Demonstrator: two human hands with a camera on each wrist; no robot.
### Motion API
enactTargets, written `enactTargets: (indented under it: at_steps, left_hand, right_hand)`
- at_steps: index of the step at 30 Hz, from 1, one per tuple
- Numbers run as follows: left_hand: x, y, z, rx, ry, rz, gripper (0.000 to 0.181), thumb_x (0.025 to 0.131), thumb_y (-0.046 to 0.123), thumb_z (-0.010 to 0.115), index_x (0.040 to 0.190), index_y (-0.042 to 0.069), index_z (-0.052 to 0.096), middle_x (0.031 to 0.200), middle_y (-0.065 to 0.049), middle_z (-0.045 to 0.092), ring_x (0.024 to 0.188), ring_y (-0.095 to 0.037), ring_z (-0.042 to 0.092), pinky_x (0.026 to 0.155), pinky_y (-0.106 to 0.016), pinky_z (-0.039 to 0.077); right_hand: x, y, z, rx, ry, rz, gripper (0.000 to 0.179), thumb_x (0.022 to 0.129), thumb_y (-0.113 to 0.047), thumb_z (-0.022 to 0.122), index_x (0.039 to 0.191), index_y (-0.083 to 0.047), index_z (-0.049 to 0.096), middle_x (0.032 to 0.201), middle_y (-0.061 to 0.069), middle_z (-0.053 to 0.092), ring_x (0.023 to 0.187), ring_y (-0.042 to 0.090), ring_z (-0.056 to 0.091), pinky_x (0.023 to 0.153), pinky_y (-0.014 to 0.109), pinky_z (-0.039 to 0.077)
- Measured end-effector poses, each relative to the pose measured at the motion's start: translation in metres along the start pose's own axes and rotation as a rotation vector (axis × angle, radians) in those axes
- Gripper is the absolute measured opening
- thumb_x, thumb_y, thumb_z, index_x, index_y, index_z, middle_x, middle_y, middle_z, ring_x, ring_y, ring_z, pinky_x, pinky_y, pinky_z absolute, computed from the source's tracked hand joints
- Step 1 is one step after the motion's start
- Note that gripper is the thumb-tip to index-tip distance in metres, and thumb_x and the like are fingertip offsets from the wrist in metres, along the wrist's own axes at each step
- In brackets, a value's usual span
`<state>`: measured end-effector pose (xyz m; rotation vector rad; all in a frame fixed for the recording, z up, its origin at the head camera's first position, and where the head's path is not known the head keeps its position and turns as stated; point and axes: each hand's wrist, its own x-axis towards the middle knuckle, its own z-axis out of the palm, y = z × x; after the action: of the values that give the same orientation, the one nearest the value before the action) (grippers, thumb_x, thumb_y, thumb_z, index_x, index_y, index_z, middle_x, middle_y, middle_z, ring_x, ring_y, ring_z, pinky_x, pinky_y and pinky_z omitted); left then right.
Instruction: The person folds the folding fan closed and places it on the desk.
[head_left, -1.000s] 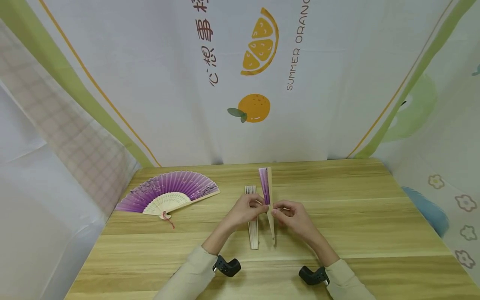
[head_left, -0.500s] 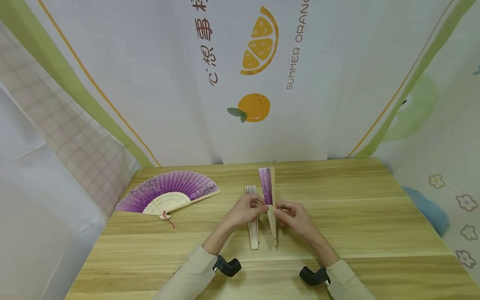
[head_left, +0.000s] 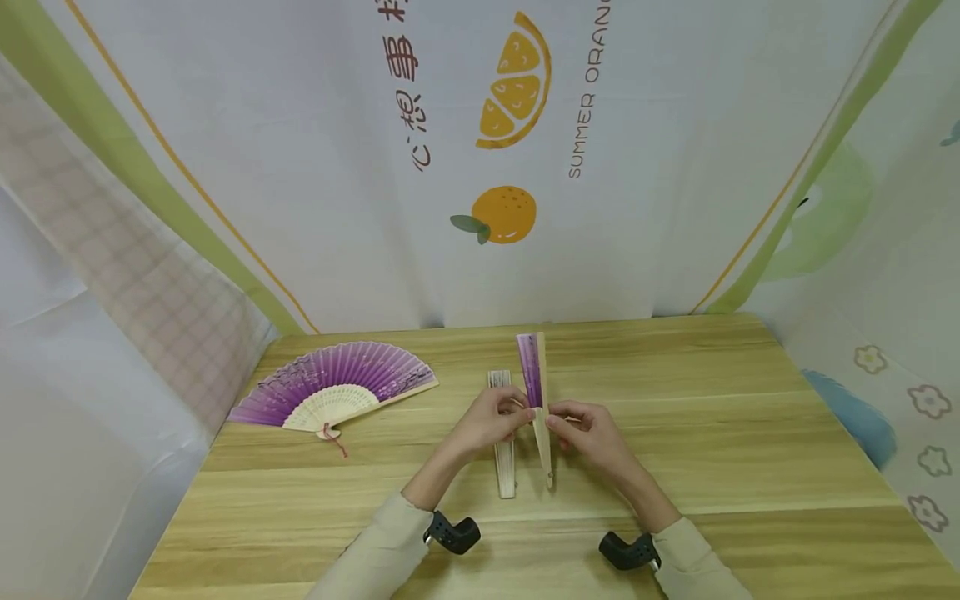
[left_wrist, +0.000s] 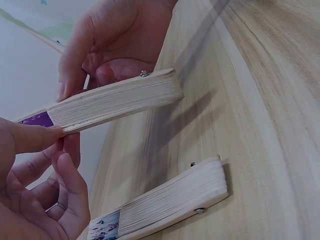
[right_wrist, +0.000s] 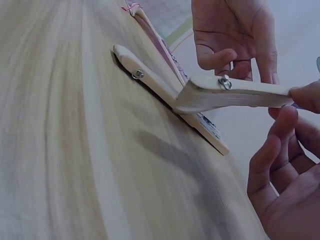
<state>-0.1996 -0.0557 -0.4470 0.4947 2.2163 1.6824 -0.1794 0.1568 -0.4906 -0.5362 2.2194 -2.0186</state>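
Note:
A nearly folded purple folding fan is held above the table between both hands, its pale ribs pointing toward the person. My left hand pinches its left side between thumb and fingers; my right hand pinches the right side. In the left wrist view the ribs of this fan lie stacked close, with a metal rivet near the end. Just under the left hand, a second folded fan with a dark-patterned leaf lies on the table; the left fingers hide part of it.
Spread wide at the table's left is a purple fan with a red cord at its pivot. The wooden table ends at a hanging white cloth printed with oranges. Black wrist devices sit on both sleeves.
The held fan's purple leaf widened a little, then narrowed slightly again, with the right hand shifting slightly. Both hands keep their grip, and the fans on the table have stayed put.

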Motion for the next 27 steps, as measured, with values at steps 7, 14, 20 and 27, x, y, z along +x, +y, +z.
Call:
enactTargets:
  at_steps: [7, 14, 20, 27]
  left_hand:
    - [0.0004, -0.0023, 0.0008, -0.002, 0.006, -0.008, 0.012, 0.099, 0.006, 0.066, 0.103, -0.005, 0.065, 0.091, -0.025, 0.070, 0.060, -0.017, 0.051, 0.055, -0.031, 0.044]
    - [0.0001, -0.0026, 0.0009, 0.004, 0.014, -0.015, 0.011, 0.099, 0.006, 0.066, 0.101, -0.005, 0.065, 0.090, -0.027, 0.069, 0.057, -0.016, 0.050, 0.054, -0.027, 0.042]
    - [0.0009, -0.0028, 0.0009, 0.006, 0.024, -0.015, 0.011, 0.099, 0.006, 0.066, 0.101, -0.005, 0.065, 0.092, -0.027, 0.070, 0.058, -0.016, 0.051, 0.055, -0.029, 0.044]
    - [0.0015, -0.0007, 0.0029, 0.028, 0.037, -0.019, 0.011, 0.098, 0.006, 0.067, 0.098, -0.004, 0.065, 0.087, -0.028, 0.069, 0.052, -0.011, 0.047, 0.051, -0.024, 0.038]
  right_hand:
    - [-0.0002, 0.0001, -0.0018, -0.022, 0.003, 0.017, 0.018, 0.100, -0.006, 0.065, 0.109, 0.009, 0.071, 0.087, 0.026, 0.061, 0.066, 0.017, 0.055, 0.059, 0.026, 0.047]
    - [-0.0007, -0.0012, -0.0021, -0.034, 0.000, -0.014, 0.017, 0.100, -0.005, 0.066, 0.107, 0.008, 0.073, 0.085, 0.029, 0.059, 0.066, 0.018, 0.055, 0.058, 0.026, 0.047]
    - [-0.0019, -0.0043, -0.0004, -0.029, 0.045, -0.006, 0.018, 0.100, -0.005, 0.066, 0.107, 0.010, 0.072, 0.086, 0.025, 0.063, 0.065, 0.016, 0.056, 0.058, 0.027, 0.048]
    - [-0.0023, -0.0049, 0.0009, -0.049, 0.042, -0.067, 0.011, 0.098, -0.002, 0.067, 0.100, 0.006, 0.074, 0.078, 0.031, 0.058, 0.060, 0.027, 0.054, 0.054, 0.026, 0.046]
